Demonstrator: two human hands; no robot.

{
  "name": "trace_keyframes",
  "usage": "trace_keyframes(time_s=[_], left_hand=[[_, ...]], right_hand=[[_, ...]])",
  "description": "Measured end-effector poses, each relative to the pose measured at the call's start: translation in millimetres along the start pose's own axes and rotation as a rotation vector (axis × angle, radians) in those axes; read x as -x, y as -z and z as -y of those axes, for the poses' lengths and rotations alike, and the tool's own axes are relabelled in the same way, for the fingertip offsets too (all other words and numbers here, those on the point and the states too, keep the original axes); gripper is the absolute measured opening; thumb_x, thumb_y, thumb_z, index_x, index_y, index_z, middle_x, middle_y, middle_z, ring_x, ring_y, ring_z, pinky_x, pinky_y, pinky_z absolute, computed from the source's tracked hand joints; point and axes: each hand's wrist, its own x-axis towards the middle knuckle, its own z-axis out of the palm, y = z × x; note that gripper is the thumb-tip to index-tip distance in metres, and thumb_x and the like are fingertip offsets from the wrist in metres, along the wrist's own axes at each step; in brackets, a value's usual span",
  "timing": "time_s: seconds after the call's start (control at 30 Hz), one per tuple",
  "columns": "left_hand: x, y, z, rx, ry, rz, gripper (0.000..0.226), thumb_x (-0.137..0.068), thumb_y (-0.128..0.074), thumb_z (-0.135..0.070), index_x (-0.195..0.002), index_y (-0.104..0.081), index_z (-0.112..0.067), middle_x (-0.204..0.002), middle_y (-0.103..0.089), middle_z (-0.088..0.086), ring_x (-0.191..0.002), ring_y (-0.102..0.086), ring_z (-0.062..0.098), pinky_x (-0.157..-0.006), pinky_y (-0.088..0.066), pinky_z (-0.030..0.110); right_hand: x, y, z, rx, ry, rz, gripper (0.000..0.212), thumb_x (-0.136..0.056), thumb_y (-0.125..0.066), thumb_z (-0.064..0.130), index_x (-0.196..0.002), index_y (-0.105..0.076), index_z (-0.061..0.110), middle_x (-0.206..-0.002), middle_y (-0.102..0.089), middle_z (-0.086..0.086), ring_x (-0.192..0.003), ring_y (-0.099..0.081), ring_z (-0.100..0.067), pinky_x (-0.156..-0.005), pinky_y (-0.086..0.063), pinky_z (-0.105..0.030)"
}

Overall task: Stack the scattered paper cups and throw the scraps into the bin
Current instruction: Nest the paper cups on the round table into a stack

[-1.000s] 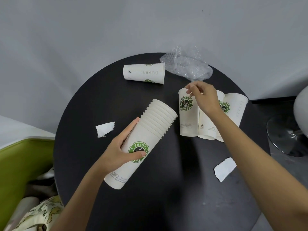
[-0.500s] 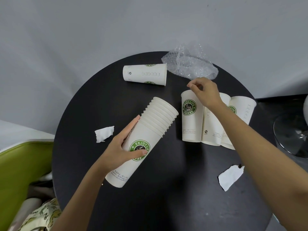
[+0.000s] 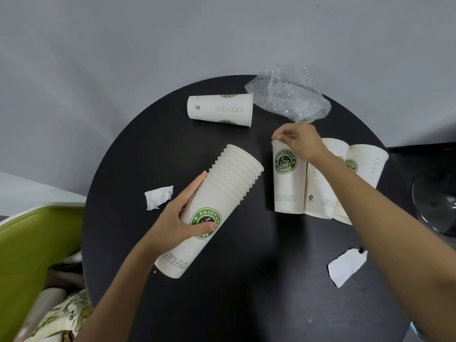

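My left hand [image 3: 176, 222] was wrapped around the stack of nested cups [image 3: 217, 206], thumb across the green logo and fingers [image 3: 195, 187] stretched flat along the far side, holding it tilted above the round black table [image 3: 246, 292]. My right hand [image 3: 299, 140] had its fingertips pinched together on the rim of the nearest standing cup [image 3: 287, 178], the thumb side hidden from me, so I could not tell how tight the pinch was.

I counted three cups standing upright in a row, touching one another: the one I pinched, a middle cup [image 3: 318, 193] and a far-right cup [image 3: 367, 164]. A fourth single cup [image 3: 220, 109] lay on its side near the far edge. The stack showed about ten ridged rims. All were smooth white paper, tapered, with round green coffee logos.

Two torn white paper scraps lay apart: a crumpled scrap [image 3: 158, 197] left of the stack, and a flatter scrap [image 3: 346, 266] near my right forearm. One wad of clear bubble wrap [image 3: 288, 95] sat crinkled at the far edge.
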Motion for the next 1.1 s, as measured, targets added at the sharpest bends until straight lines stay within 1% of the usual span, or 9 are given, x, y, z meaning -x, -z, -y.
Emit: trace_keyframes(time_s=[0.13,0.23,0.37,0.47,0.57,0.73,0.87,0.97,1.1], left_hand=[[8.1,0.7,-0.4,-0.017,-0.006,-0.025,0.094,-0.079,-0.075,0.004,-0.132,-0.032,-0.060,-0.131,-0.058,-0.019,-0.102,-0.067,0.004,-0.076,-0.055,0.018],[13.8,3.4,1.0,-0.038,0.000,-0.030,0.094,-0.079,-0.076,0.003,-0.133,-0.032,-0.061,-0.130,-0.058,-0.018,-0.100,-0.067,0.003,-0.074,-0.055,0.017],[22.6,8.7,3.4,-0.081,-0.003,-0.029,0.094,-0.079,-0.076,0.003,-0.134,-0.031,-0.059,-0.128,-0.059,-0.016,-0.099,-0.067,0.003,-0.073,-0.055,0.016],[29.2,13.4,5.4,-0.114,-0.005,-0.010,0.094,-0.079,-0.077,0.001,-0.135,-0.029,-0.058,-0.132,-0.056,-0.015,-0.102,-0.066,0.002,-0.074,-0.055,0.017],[35.5,17.5,7.8,-0.148,-0.003,0.016,0.095,-0.079,-0.078,-0.001,-0.139,-0.027,-0.055,-0.136,-0.053,-0.015,-0.108,-0.064,0.004,-0.078,-0.056,0.019],[45.0,20.6,8.5,-0.165,-0.017,0.041,0.095,-0.078,-0.078,0.000,-0.138,-0.029,-0.054,-0.132,-0.056,-0.025,-0.112,-0.062,0.005,-0.080,-0.055,0.019],[53.3,19.1,6.3,-0.159,-0.033,0.065,0.095,-0.078,-0.078,0.001,-0.139,-0.030,-0.053,-0.131,-0.052,-0.036,-0.114,-0.061,0.003,-0.082,-0.055,0.019],[58.7,15.3,5.3,-0.155,-0.046,0.077,0.095,-0.077,-0.078,0.002,-0.140,-0.030,-0.051,-0.132,-0.049,-0.039,-0.116,-0.060,0.002,-0.083,-0.054,0.018],[63.9,9.4,6.1,-0.132,-0.058,0.090,0.095,-0.077,-0.078,0.003,-0.141,-0.032,-0.049,-0.137,-0.049,-0.034,-0.119,-0.059,0.003,-0.086,-0.053,0.017]], right_hand=[[6.0,1.5,6.7,-0.056,0.018,-0.027,0.014,-0.093,-0.057,0.012,-0.092,-0.071,0.014,-0.097,-0.068,0.003,-0.094,-0.059,-0.007,-0.089,-0.041,-0.017],[12.3,3.8,11.5,-0.085,0.054,-0.071,0.015,-0.094,-0.055,0.010,-0.091,-0.070,0.013,-0.099,-0.071,0.000,-0.099,-0.061,-0.013,-0.095,-0.044,-0.023],[23.6,7.0,16.8,-0.091,0.098,-0.149,0.016,-0.094,-0.055,0.011,-0.094,-0.071,0.012,-0.101,-0.071,0.001,-0.099,-0.061,-0.010,-0.087,-0.040,-0.010],[32.1,11.7,19.5,-0.118,0.088,-0.248,0.017,-0.094,-0.055,0.012,-0.092,-0.071,0.017,-0.098,-0.070,0.005,-0.097,-0.060,-0.008,-0.088,-0.042,-0.014],[43.9,18.6,24.1,-0.150,0.065,-0.379,0.018,-0.094,-0.054,0.011,-0.092,-0.072,0.016,-0.095,-0.067,0.011,-0.091,-0.057,-0.004,-0.079,-0.038,-0.005],[59.5,31.7,30.7,-0.205,0.030,-0.546,0.020,-0.092,-0.052,0.010,-0.092,-0.071,0.017,-0.093,-0.066,0.009,-0.088,-0.058,-0.006,-0.081,-0.043,-0.016],[70.4,39.5,41.1,-0.297,0.023,-0.657,0.020,-0.091,-0.051,0.010,-0.092,-0.070,0.014,-0.091,-0.067,0.008,-0.078,-0.056,0.008,-0.076,-0.040,-0.008],[79.0,35.8,52.4,-0.373,0.056,-0.669,0.020,-0.090,-0.051,0.010,-0.091,-0.070,0.015,-0.090,-0.067,0.008,-0.082,-0.058,0.003,-0.079,-0.042,-0.012],[91.1,18.4,67.6,-0.405,0.101,-0.608,0.019,-0.090,-0.052,0.010,-0.090,-0.070,0.015,-0.087,-0.066,0.011,-0.085,-0.059,-0.002,-0.082,-0.045,-0.019]])
